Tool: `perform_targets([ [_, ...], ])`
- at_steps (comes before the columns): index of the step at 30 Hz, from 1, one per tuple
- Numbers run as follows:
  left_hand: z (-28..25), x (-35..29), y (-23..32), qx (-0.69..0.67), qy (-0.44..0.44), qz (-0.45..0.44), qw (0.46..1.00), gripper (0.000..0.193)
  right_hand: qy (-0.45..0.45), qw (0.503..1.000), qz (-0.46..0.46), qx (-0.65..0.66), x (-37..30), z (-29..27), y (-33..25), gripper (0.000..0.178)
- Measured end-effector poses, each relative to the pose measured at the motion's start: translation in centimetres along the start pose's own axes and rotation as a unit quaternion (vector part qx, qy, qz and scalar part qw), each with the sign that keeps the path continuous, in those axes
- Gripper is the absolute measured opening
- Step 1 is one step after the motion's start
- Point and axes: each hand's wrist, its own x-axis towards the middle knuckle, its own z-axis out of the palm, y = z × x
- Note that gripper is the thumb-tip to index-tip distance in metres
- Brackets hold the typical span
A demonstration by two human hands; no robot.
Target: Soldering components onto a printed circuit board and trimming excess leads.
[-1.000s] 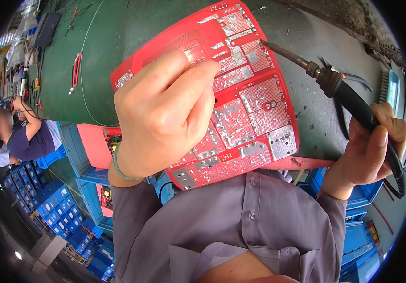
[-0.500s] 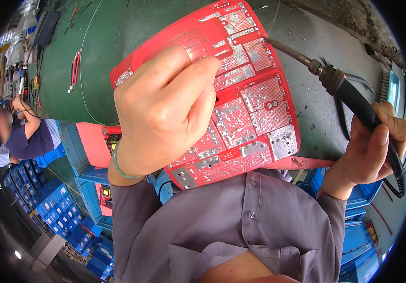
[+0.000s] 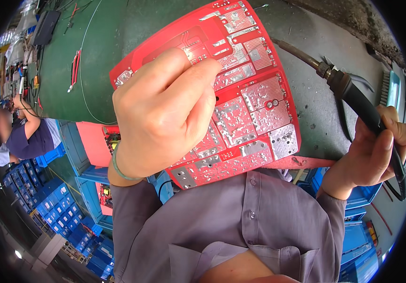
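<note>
A large red circuit board (image 3: 271,89), solder side up with many silvery joints, lies tilted in front of me. Over its left half is my left hand (image 3: 163,111), its fingers closed in a pinch; whatever they hold is hidden. A thin grey wire (image 3: 83,89) curves over the green bench and disappears behind that hand at the wrist. My right hand (image 3: 370,153) grips a black-handled soldering iron (image 3: 360,104) at the right. The iron's tip is beside the board's upper right edge, apparently just off it.
Red-handled pliers or tweezers (image 3: 74,70) lie on the green bench (image 3: 104,56) at the left. A teal brush (image 3: 391,89) is at the far right. Blue bins (image 3: 85,172) with red boards stand below left. Another person (image 3: 24,127) sits at the far left.
The soldering iron in my right hand has shifted slightly right, its tip drawing away from the board's edge. My left hand and the board have barely moved.
</note>
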Motion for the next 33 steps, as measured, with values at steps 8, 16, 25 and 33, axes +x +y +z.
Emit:
perform_targets([
  [8,0.14,0.06,-0.08,0.004,-0.006,0.0,1.0,0.015,-0.003,1.0,0.017,0.0,-0.06,0.17,-0.21,0.037],
  [16,0.18,0.09,-0.13,0.006,-0.005,0.001,1.0,0.016,-0.033,0.999,0.017,0.038,-0.06,0.07,-0.27,0.031],
  [25,0.34,0.1,-0.47,0.002,0.007,0.012,1.0,0.017,-0.01,1.0,0.021,0.0,-0.1,0.38,-0.16,0.037],
  [33,0.58,0.09,-0.48,-0.006,0.01,0.009,1.0,0.018,-0.006,1.0,0.008,-0.004,0.13,0.56,0.02,0.036],
])
